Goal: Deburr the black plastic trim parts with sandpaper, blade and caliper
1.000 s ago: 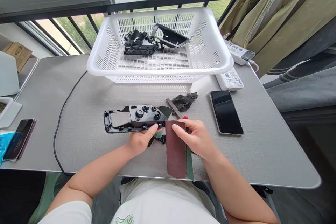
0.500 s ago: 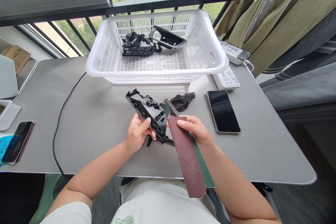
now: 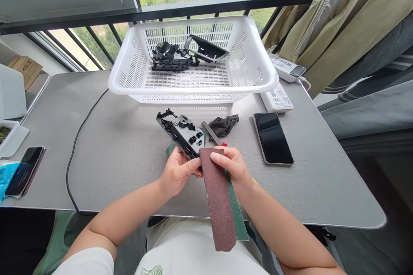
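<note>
Gripping the light, stiff plastic trim panel (image 3: 180,134) by its edge with our left hand (image 3: 177,172), we are pinching floppy sandpaper (image 3: 217,197) in our right hand (image 3: 231,166).

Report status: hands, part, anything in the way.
Left hand gripping black plastic trim panel. Right hand pinching maroon sandpaper strip. Metal bar and dark rag lie beyond, not blocking.

Nothing is reading clearly here: blue print is showing on a white box (image 3: 276,99) and on another white box (image 3: 284,67), but both are too small and blurred to make out.
</note>
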Motion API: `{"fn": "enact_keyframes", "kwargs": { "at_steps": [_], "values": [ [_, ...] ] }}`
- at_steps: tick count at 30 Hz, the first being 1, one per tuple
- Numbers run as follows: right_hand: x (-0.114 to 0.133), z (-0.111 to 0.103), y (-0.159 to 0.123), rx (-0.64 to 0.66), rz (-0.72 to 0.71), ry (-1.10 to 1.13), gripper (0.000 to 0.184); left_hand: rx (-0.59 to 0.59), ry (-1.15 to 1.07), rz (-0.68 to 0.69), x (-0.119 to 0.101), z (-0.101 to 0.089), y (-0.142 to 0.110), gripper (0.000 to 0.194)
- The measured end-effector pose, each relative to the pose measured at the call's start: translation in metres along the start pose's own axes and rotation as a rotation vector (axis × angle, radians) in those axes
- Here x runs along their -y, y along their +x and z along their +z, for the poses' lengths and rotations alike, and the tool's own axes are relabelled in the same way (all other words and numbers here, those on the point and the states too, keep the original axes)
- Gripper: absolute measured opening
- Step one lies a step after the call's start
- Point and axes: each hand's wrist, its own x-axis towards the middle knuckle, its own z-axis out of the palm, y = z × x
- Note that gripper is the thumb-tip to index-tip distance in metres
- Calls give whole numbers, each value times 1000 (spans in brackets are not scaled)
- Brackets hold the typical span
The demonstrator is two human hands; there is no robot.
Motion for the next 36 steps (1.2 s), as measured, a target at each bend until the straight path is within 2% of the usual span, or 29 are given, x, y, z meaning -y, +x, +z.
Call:
{"fn": "enact_keyframes", "kwargs": {
  "at_steps": [4,9,12,16,20,24,30,34,36],
  "values": [
    [7,-3,-3,-11,-17,14,46,-102,-20,51,6,18,-1,50],
    [30,-8,-9,-73,-18,28,37,-335,25,347,18,34,3,48],
    [36,-13,-12,-66,-199,-121,36,-436,106,476,26,36,3,45],
    [38,-14,-20,-59,-445,-349,31,-512,234,571,33,30,3,41],
    [36,-8,-25,-16,-571,-502,14,-548,326,600,37,23,2,42],
    [32,-3,-25,16,-690,-656,15,-543,421,630,40,20,-1,40],
    [26,1,-24,-29,-710,-791,16,-509,517,597,45,16,-3,29],
    [26,2,-24,-128,-749,-805,19,-497,546,592,47,15,-2,26],
    [27,3,-25,-126,-755,-803,19,-505,554,605,48,14,-2,25]
  ]
}}
